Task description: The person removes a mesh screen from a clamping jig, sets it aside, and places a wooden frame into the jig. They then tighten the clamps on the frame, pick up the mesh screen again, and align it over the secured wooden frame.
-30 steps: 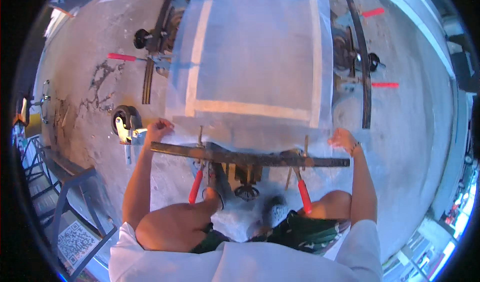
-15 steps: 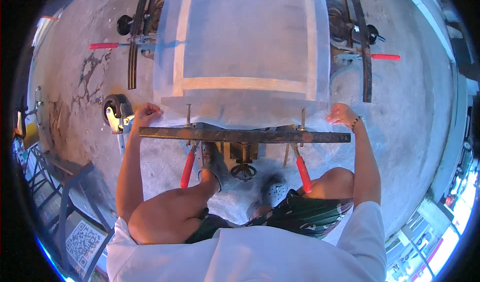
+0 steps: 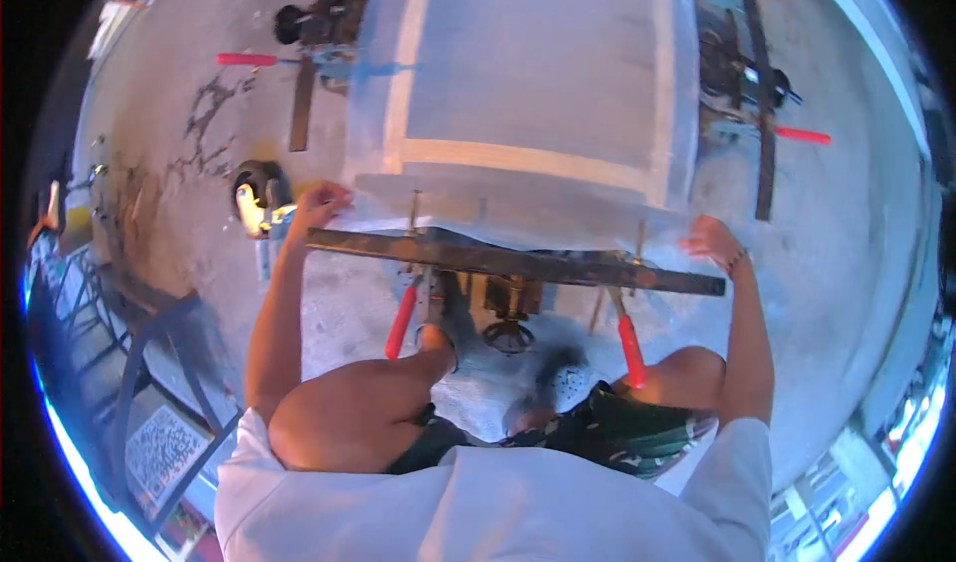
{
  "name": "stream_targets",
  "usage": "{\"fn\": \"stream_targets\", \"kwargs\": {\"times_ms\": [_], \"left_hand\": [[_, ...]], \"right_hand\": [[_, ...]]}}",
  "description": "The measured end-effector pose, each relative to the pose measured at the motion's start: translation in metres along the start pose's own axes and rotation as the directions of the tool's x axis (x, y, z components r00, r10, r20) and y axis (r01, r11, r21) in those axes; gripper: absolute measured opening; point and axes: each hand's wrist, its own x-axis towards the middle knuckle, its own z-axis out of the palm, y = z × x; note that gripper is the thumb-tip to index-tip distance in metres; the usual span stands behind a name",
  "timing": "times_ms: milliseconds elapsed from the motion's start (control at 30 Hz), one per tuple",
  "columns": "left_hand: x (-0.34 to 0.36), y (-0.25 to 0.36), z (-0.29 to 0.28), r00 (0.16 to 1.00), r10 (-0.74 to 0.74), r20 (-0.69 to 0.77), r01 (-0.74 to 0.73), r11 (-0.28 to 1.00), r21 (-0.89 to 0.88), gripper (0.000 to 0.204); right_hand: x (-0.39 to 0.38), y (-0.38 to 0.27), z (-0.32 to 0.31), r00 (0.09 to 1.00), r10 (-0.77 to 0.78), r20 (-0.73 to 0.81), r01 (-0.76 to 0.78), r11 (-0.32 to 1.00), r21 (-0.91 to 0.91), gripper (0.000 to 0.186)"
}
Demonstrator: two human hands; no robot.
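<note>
A thin, translucent whitish sheet (image 3: 538, 74) is spread over a pale rectangular frame (image 3: 528, 161), whose strips show through it. At the sheet's near left corner, my left hand (image 3: 324, 202) has its fingers pinched on the edge. My right hand (image 3: 714, 240), with a bracelet at the wrist, pinches the near right corner; its fingertips are slightly blurred. Between the two hands a dark bar (image 3: 518, 261) runs across the sheet's near edge. Two clamps with red handles, a left handle (image 3: 400, 321) and a right handle (image 3: 631, 351), hang from that bar.
A small handwheel (image 3: 508, 337) sits below the bar, between my feet. Further dark bars, a left bar (image 3: 302, 104) and a right bar (image 3: 766, 154), flank the sheet with red-handled clamps. A caster wheel (image 3: 259, 189) stands left of my left hand; a dark metal rack (image 3: 149, 363) is farther left.
The view has shifted and tilted, so the scene sits farther right and slopes down to the right. Both hands stay at the sheet's near corners.
</note>
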Motion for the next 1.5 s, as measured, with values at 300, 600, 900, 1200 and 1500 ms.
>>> {"fn": "stream_targets", "kwargs": {"times_ms": [300,600,900,1200,1500], "left_hand": [[-0.002,-0.007,-0.015,0.999,-0.026,-0.019,0.027,0.999,0.024,0.020],[-0.085,0.075,-0.019,0.994,0.004,-0.109,-0.035,0.959,-0.283,0.036],[-0.124,0.096,0.026,0.975,0.004,-0.223,-0.102,0.898,-0.428,0.038],[-0.124,0.105,0.030,0.977,-0.024,-0.212,-0.013,0.985,-0.170,0.022],[-0.110,0.139,0.018,0.898,0.134,-0.420,-0.237,0.950,-0.204,0.025]], "right_hand": [[-0.017,-0.016,0.012,0.996,-0.057,-0.073,0.045,0.986,-0.159,0.025],[-0.096,-0.033,-0.003,0.953,0.054,-0.297,-0.176,0.900,-0.400,0.033],[-0.167,-0.067,0.066,0.932,-0.053,-0.357,-0.045,0.964,-0.261,0.041],[-0.166,-0.049,0.076,0.962,-0.149,-0.230,0.140,0.989,-0.057,0.029],[-0.177,-0.080,0.094,0.800,-0.379,-0.466,0.410,0.911,-0.039,0.027]]}}
